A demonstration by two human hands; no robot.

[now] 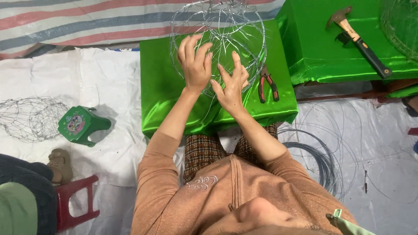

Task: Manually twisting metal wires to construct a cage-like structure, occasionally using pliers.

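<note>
- Wire basket frame sits on green satin-covered table, centre-far; round, open mesh of thin silvery wire, far rim reaching past the table's far edge.
- Left hand: raised at near-left side of the frame, fingers spread & pointing far, palm against the wires; touching the mesh, not closed round it.
- Right hand: just right of & slightly nearer than the left, fingers fanned out, tips in among the near-side wires. Whether thumb + finger pinch a strand: can't tell, wire too thin.
- Both hands close together, nearly touching at the thumbs.
- Red-handled pliers lie on the same table, just right of right hand, handles pointing near; untouched.
- Hammer w/ wooden + black handle on a 2nd green table, far right, well apart from hands.
- Loose wire coil on white floor sheet, right-near, beside the person's knee.
- Finished wire cage on floor, far left; small green plastic stool tipped just right of it.
- Red stool near-left, w/ another person's leg & shoe beside it.
- Striped tarp across far-left bkgd.
</note>
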